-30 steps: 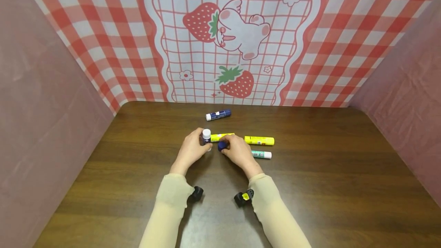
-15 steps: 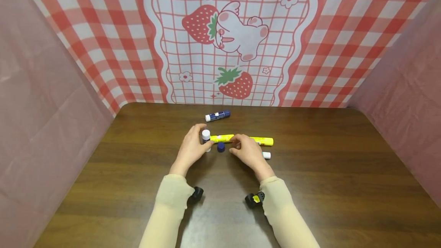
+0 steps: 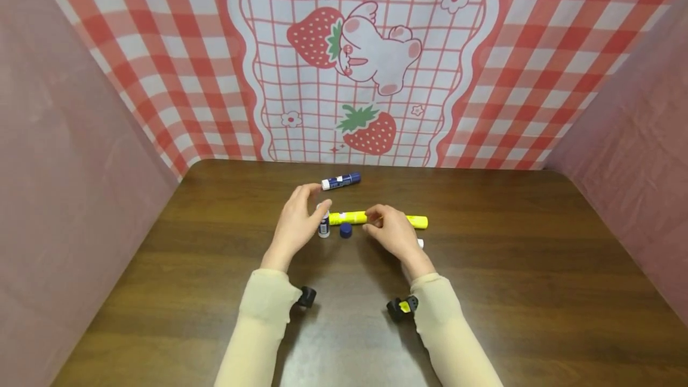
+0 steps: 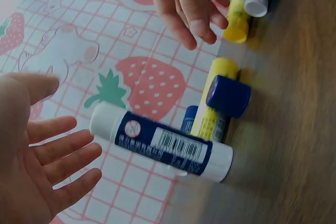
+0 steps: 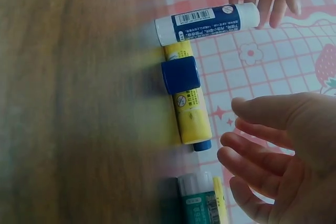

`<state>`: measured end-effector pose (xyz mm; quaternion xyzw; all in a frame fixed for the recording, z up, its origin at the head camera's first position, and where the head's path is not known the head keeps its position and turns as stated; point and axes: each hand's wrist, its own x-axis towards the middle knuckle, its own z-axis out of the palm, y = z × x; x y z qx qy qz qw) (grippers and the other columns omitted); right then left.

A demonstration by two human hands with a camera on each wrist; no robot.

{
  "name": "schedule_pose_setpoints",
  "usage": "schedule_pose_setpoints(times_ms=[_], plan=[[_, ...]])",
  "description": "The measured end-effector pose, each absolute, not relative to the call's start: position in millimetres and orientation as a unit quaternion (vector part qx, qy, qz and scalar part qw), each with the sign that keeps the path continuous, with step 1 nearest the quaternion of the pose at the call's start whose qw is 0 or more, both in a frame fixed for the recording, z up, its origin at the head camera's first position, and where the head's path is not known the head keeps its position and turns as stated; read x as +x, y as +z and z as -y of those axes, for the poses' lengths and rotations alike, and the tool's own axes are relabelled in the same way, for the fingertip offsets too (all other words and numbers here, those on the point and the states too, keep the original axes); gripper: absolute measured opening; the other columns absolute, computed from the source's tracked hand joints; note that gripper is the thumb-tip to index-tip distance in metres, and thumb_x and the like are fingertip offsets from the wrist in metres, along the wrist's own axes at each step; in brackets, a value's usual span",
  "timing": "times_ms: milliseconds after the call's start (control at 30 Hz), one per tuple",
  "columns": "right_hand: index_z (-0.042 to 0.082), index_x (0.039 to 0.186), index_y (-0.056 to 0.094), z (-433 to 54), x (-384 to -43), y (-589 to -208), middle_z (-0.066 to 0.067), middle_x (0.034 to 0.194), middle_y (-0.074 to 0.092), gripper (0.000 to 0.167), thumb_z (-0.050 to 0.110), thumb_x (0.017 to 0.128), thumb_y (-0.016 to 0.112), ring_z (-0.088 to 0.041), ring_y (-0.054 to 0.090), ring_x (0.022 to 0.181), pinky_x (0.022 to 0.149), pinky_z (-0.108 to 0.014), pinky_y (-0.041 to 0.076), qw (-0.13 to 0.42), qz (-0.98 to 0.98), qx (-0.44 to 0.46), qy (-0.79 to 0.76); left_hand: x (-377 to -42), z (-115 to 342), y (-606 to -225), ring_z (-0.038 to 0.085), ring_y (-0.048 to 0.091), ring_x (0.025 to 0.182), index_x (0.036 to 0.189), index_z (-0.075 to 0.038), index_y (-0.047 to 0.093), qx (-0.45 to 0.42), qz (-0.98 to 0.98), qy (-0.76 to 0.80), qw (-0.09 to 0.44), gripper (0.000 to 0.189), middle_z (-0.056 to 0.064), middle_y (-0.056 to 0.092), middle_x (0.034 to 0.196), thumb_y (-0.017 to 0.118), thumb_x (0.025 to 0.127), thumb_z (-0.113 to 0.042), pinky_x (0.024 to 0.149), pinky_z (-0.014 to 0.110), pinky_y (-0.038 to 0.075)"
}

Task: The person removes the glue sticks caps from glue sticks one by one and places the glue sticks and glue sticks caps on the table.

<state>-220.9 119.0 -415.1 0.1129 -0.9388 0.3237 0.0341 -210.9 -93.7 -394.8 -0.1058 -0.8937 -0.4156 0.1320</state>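
Cloth (image 3: 371, 52): red-and-white check, strawberry print, hung upright past both hands.
Table (image 3: 344, 327): brown, wood-grained, below both hands.
Sleeves (image 3: 252, 333): pale yellow, one behind each hand.
Left hand (image 3: 292, 226): fingers and thumb spread wide, beside the standing stick (image 3: 323, 227); whether skin meets it, cannot tell.
Right hand (image 3: 396, 233): fingers slightly bent and spread, thumb well off them, palm toward the other hand.
Middle yellow (image 3: 348, 218): lying between the hands, its right end by the right fingertips.
Right yellow (image 3: 419, 221): lying, one end showing past the right hand, the rest screened by it from the head.
Navy stick (image 3: 342, 181): lying beyond the left fingertips, white end leftmost.
Green stick (image 5: 199, 203): lying near the right hand, mostly hidden by it in the head view.
Standing stick: upright by the left thumb, dark blue label, barcode, white top and base.
Cameras (image 3: 402, 309): black, one at each wrist.
Cap (image 3: 346, 230): dark blue, on the table between the hands, near the standing stick.
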Motion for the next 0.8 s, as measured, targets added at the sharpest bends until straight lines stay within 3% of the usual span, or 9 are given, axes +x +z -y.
schedule_pose_setpoints(times_ms=[133,300,600,800], plan=[[0.011,0.102,0.065,-118,-225,-416,-0.003,0.092,0.065,0.026,0.025,0.08,0.066,-0.015,0.061,0.078,0.07,-0.033,0.049,0.044,0.94,0.116,0.318,-217,100,-400,0.023,0.054,0.107,0.116,-0.008,0.056,-0.095,0.896,-0.412,0.135,0.03,0.007,0.058,0.113,0.049,0.093,-0.026,0.093,0.04,0.042],[0.011,0.102,0.065,-117,-228,-417,-0.003,0.09,0.065,0.024,0.024,0.082,0.064,-0.015,0.061,0.078,0.07,-0.033,0.049,0.047,0.943,0.108,0.31,-225,106,-413,0.025,0.055,0.106,0.111,-0.007,0.059,-0.089,0.9,-0.411,0.111,0.024,0.009,0.06,0.11,0.05,0.092,-0.017,0.092,0.04,0.042],[0.011,0.102,0.064,-115,-236,-415,-0.005,0.094,0.063,0.022,0.017,0.082,0.065,-0.019,0.06,0.084,0.074,-0.036,0.049,0.036,0.95,0.107,0.292,-241,109,-436,0.025,0.059,0.097,0.109,-0.004,0.061,-0.107,0.913,-0.393,0.038,0.024,0.012,0.063,0.106,0.055,0.086,-0.005,0.086,0.04,0.046],[0.01,0.106,0.063,-115,-240,-415,-0.007,0.099,0.064,0.025,0.013,0.081,0.065,-0.021,0.061,0.088,0.076,-0.039,0.049,0.022,0.957,0.114,0.266,-247,109,-445,0.025,0.06,0.094,0.109,-0.004,0.061,-0.117,0.913,-0.39,0.032,0.026,0.013,0.064,0.103,0.056,0.084,-0.002,0.085,0.039,0.046]])
